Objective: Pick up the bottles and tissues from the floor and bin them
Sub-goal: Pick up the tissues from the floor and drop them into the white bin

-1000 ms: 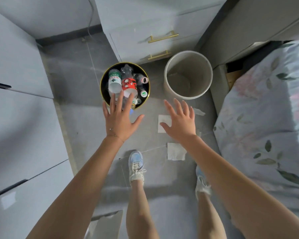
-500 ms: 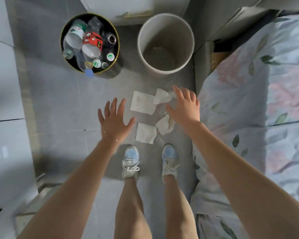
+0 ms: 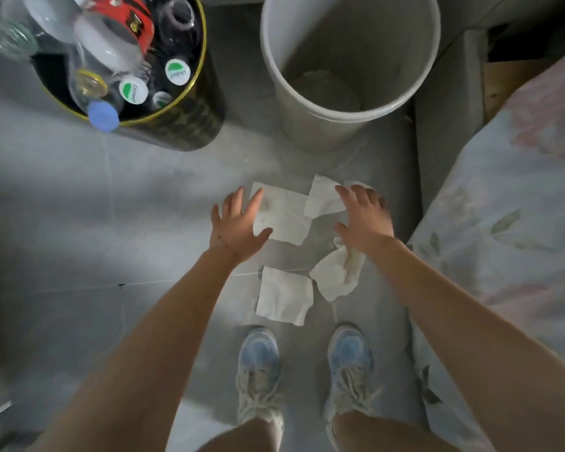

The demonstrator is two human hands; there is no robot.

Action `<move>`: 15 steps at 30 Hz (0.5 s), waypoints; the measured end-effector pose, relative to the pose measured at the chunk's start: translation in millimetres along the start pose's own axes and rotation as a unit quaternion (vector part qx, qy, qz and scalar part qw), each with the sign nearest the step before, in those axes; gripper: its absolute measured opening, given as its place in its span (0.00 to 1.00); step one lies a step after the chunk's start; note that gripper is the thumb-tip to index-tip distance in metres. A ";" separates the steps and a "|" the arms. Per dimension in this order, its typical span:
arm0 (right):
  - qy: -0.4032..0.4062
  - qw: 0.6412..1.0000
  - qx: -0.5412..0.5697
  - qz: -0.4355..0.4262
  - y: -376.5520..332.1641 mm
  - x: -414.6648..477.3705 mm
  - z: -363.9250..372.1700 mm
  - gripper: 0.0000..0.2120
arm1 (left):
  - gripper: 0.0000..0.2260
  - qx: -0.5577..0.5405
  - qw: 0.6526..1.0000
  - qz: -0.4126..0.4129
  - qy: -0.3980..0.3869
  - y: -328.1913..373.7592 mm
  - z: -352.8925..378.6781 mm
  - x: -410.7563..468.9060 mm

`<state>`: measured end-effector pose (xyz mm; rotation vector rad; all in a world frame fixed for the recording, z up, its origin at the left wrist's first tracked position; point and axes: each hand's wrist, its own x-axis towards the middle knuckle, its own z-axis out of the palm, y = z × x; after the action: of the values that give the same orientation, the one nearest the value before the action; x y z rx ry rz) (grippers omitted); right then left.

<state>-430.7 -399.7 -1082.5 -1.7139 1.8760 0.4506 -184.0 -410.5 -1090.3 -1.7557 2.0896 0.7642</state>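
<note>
Several white tissues lie on the grey floor: a flat one (image 3: 286, 216), a folded one (image 3: 323, 199), a crumpled one (image 3: 338, 275) and a square one (image 3: 282, 296) nearest my shoes. My left hand (image 3: 235, 225) hovers open over the flat tissue's left edge. My right hand (image 3: 364, 218) is spread open between the folded and crumpled tissues, holding nothing. A black bin with a gold rim (image 3: 190, 125) at upper left is full of plastic bottles (image 3: 111, 37). A white bin (image 3: 415, 76) stands beside it with little inside.
A bed with a floral cover (image 3: 509, 223) runs along the right side. A grey base panel (image 3: 444, 151) borders the floor strip by the white bin. My two shoes (image 3: 307, 370) stand just behind the tissues. Bare floor stretches to the left.
The view has dropped closer to the floor. Both hands have lowered onto the tissue cluster, the left one moving right over the flat tissue.
</note>
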 end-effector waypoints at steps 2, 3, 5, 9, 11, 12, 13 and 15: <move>0.015 1.000 -0.019 -0.020 3.9 31.9 25.6 0.37 | 0.36 0.028 1.000 0.004 -0.014 -9.3 29.9 30.6; 0.033 0.999 -0.016 -0.029 4.8 46.6 37.1 0.39 | 0.36 0.031 0.999 0.000 -0.015 -12.4 43.3 44.5; 0.056 0.998 -0.010 -0.040 5.7 70.6 55.5 0.41 | 0.35 0.014 1.000 0.011 0.006 -13.9 67.6 68.7; 0.118 0.991 -0.008 -0.061 14.0 99.5 81.8 0.37 | 0.32 -0.023 0.988 0.105 0.113 -12.0 113.0 94.8; 0.180 0.981 -0.017 -0.078 21.6 101.5 93.4 0.34 | 0.28 -0.030 0.979 0.126 0.160 -12.5 130.0 100.0; 0.207 0.974 -0.026 -0.083 25.4 100.4 99.4 0.32 | 0.26 -0.032 0.974 0.129 0.182 -13.1 136.7 101.6; 0.229 0.969 -0.032 -0.086 29.6 99.4 104.7 0.30 | 0.23 -0.032 0.969 0.132 0.206 -13.7 141.2 102.9; 0.262 0.960 -0.029 -0.092 36.7 97.3 111.1 0.23 | 0.18 -0.040 0.958 0.138 0.248 -14.0 144.6 105.0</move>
<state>-450.8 -407.3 -1233.2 -2.1814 2.0325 -0.0325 -206.6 -413.9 -1268.1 -1.8681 2.7104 0.5158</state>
